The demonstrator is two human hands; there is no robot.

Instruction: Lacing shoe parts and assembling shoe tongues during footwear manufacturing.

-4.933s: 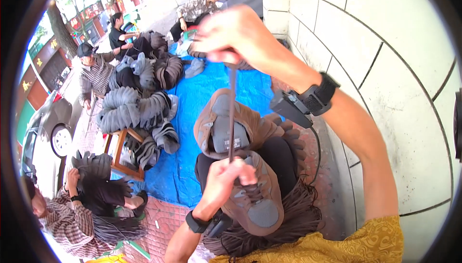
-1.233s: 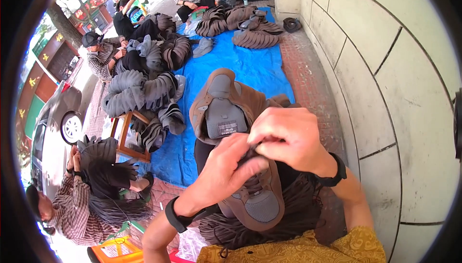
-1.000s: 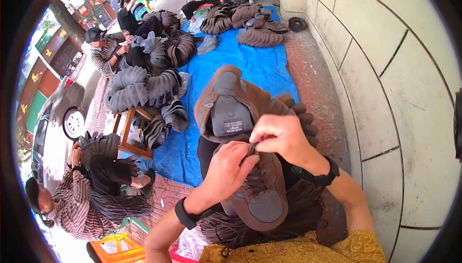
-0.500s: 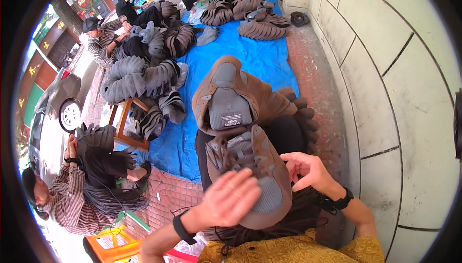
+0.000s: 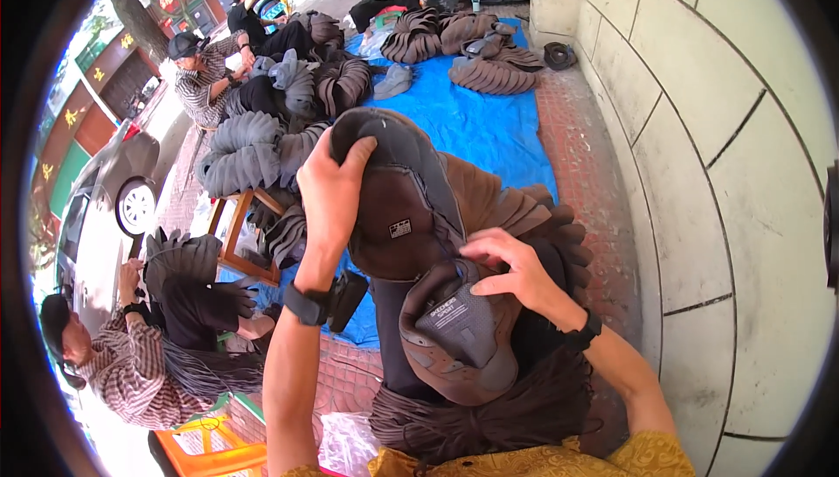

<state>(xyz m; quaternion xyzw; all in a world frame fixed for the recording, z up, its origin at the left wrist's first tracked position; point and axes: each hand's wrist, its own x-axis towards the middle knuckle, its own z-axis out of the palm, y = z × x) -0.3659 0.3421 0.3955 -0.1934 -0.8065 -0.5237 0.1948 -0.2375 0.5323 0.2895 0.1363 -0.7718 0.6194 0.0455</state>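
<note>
A brown and grey shoe upper (image 5: 393, 206) stands raised over my lap, its dark inside showing. My left hand (image 5: 336, 184) is closed around its upper left edge, thumb on the inner side. Below it, a second shoe upper (image 5: 463, 337) lies over my knees, a grey tongue with a label in its opening. My right hand (image 5: 516, 276) rests where the two uppers meet, thumb and fingers apart against their edges. Behind them runs a row of nested brown uppers (image 5: 498, 193). A thick bundle of dark laces (image 5: 472, 416) lies across my lap.
A blue tarp (image 5: 437, 110) carries several rows of uppers (image 5: 494, 75). A tiled wall (image 5: 699, 171) runs along the right. Seated people (image 5: 131, 363) work at the left, near a wooden stool (image 5: 240, 232). An orange stool (image 5: 210, 451) and clear plastic bag (image 5: 345, 442) are close by.
My left hand has moved up and taken hold of the upper one, which is now tipped to show its inside. The lower one has turned. My right hand has shifted up and left.
</note>
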